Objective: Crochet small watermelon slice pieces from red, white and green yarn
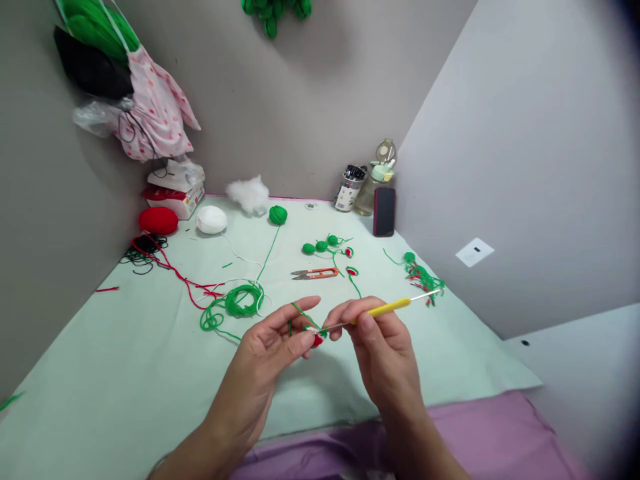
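Note:
My left hand (280, 340) pinches a small crocheted piece (317, 339) in red, white and green between thumb and fingers. Green yarn (303, 312) runs over its raised index finger. In my right hand (377, 333) is a crochet hook (390, 309) with a yellow handle, held like a pen. The hook's thin metal tip meets the edge of the crocheted piece; whether a loop is on it is too small to tell. Beyond the hands lie orange-handled thread snips (316, 274) and a coil of green yarn (243, 300).
Red yarn (159, 220), white yarn (211, 219) and a green ball (278, 215) line the back left, near white stuffing (249, 195). Small crocheted pieces (321, 247) lie mid-table. A phone (385, 212), bottle (367, 195) and pen holder (349, 190) stand at the back right. Yarn scraps (424, 277) lie right.

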`<state>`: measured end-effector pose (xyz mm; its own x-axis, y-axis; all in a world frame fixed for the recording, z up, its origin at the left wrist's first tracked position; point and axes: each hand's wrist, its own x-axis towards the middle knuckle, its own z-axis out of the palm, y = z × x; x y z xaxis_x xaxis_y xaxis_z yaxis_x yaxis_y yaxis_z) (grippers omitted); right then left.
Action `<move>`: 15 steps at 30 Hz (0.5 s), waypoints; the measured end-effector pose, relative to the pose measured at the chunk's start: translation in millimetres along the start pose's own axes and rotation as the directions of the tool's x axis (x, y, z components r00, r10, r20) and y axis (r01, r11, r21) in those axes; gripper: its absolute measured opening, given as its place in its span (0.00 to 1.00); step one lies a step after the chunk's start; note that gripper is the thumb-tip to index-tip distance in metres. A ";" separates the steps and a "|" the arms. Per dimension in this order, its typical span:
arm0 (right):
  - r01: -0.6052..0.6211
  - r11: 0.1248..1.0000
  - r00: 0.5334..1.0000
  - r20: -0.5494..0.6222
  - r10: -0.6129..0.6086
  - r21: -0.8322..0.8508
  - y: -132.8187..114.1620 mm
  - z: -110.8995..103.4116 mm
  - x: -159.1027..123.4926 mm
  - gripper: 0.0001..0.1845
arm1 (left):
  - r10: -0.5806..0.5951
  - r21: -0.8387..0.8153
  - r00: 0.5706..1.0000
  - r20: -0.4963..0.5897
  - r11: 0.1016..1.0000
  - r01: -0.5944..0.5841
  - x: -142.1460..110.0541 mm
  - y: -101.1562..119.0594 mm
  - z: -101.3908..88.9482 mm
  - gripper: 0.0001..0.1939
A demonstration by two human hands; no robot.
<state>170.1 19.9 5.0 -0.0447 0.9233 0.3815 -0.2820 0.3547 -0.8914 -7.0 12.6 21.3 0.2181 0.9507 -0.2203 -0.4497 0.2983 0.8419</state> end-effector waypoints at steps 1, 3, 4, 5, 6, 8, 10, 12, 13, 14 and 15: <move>0.012 1.000 1.000 0.008 -0.012 -0.016 -1.0 -0.1 -0.5 0.11 | 0.002 0.001 1.000 -0.005 1.000 -0.002 -0.4 -0.1 -0.4 0.18; 0.074 0.990 0.997 0.022 -0.072 -0.119 -3.8 0.7 -2.8 0.11 | 0.016 0.004 1.000 -0.022 1.000 -0.016 -1.2 -1.8 -1.0 0.19; 0.129 0.971 0.992 0.038 -0.123 -0.200 -5.4 1.4 -4.2 0.12 | 0.032 0.009 0.999 -0.038 0.999 -0.032 -1.4 -3.3 -1.0 0.19; 0.199 0.935 0.980 0.071 -0.186 -0.293 -6.9 2.3 -5.7 0.12 | 0.054 0.018 0.997 -0.055 0.998 -0.053 -1.6 -5.2 -0.9 0.19; 0.283 0.878 0.959 0.122 -0.255 -0.387 -8.1 3.2 -7.1 0.13 | 0.080 0.029 0.994 -0.072 0.997 -0.078 -1.5 -7.2 -0.7 0.20; 0.455 0.696 0.890 0.254 -0.379 -0.555 -9.3 5.0 -9.0 0.12 | 0.125 0.041 0.987 -0.099 0.992 -0.122 -1.1 -11.2 0.2 0.21; 0.576 0.466 0.809 0.383 -0.447 -0.672 -8.4 6.2 -10.3 0.12 | 0.139 0.013 0.985 -0.102 0.990 -0.138 -0.1 -13.8 1.4 0.23; 0.617 0.303 0.763 0.457 -0.457 -0.727 -5.8 6.5 -11.5 0.14 | 0.083 -0.075 0.994 -0.070 0.993 -0.088 1.2 -14.0 2.0 0.26; 0.615 0.285 0.760 0.457 -0.462 -0.735 -4.3 6.3 -12.2 0.16 | 0.029 -0.132 0.999 -0.039 0.991 -0.033 2.0 -13.2 2.0 0.27; 0.602 0.324 0.772 0.427 -0.470 -0.730 -2.8 6.0 -12.8 0.18 | -0.034 -0.186 0.999 -0.009 0.982 0.031 2.8 -11.9 1.8 0.28; 0.570 0.415 0.800 0.365 -0.475 -0.709 -1.7 5.6 -13.2 0.18 | -0.092 -0.231 0.996 0.014 0.968 0.093 3.5 -10.2 1.5 0.28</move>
<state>165.8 6.3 2.9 -0.2519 0.5165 0.8184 0.5369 0.7782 -0.3259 -0.4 12.8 12.7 0.2704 0.9179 -0.2903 -0.6155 0.3967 0.6811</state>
